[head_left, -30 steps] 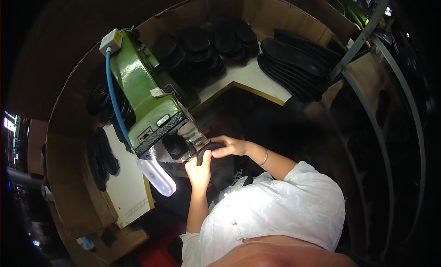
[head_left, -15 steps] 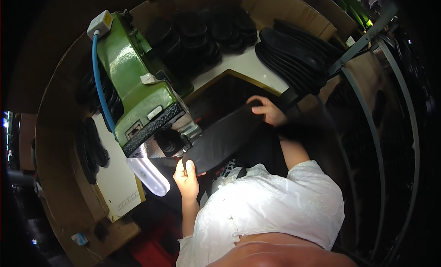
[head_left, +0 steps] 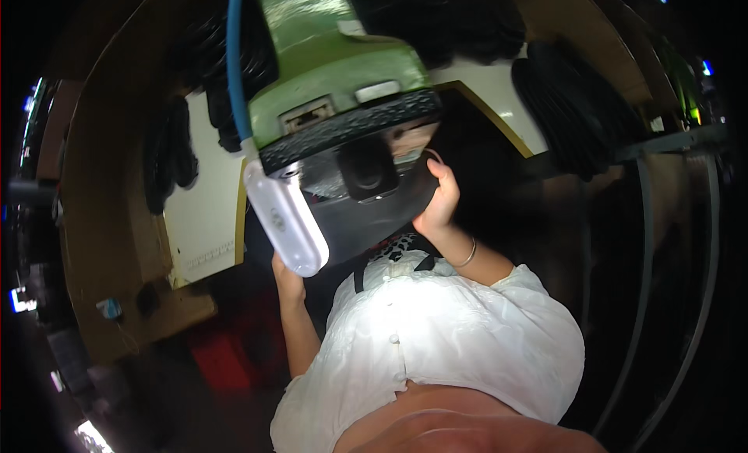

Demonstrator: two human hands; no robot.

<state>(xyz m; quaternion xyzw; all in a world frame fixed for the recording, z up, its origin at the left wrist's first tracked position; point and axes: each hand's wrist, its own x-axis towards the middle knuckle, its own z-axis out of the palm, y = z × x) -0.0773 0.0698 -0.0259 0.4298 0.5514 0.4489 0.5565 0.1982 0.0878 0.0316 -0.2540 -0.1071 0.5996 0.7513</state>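
Observation:
A flat black insole-shaped piece lies between my two hands, under the head of a green sewing machine. My right hand is closed on its far right end, the thumb on top. My left hand is at the near left end; its fingers are mostly hidden behind a white lamp fixed to the machine. The machine head covers the middle of the piece, and the needle area cannot be made out.
Stacked black sole-shaped pieces lie on the white tabletop at the right, with more black pieces at the left. Cardboard walls surround the table. A metal rack stands at the right; a red object is low at the left.
The view has shifted, so the machine appears nearer and further right. My right hand has come closer to the machine head, and the piece has moved further under it.

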